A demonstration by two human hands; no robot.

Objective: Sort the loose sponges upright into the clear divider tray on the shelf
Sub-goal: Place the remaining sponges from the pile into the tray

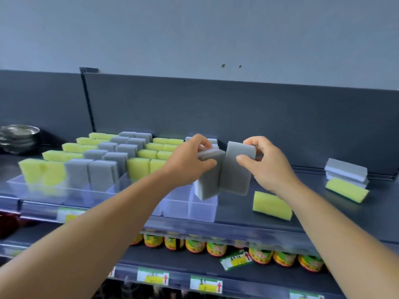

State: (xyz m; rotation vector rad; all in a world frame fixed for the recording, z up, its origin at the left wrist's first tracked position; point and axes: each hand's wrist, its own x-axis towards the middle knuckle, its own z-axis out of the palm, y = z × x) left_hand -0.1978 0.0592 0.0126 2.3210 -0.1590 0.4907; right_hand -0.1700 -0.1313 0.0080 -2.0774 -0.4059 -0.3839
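No readable brand anywhere; the shelf price tags [152, 276] are just green-and-yellow blur with red arrows, and the jars [195, 245] below have illegible labels. The person's left hand [190, 157] pinches a grey foam sponge [208, 175], and the right hand [264, 162] grips a second grey sponge [237, 169], both blocks upright and touching over the right end of the clear plastic divider tray [203, 207]. Yellow sponges [272, 205] lie loose on the dark shelf [313, 219] to the right.
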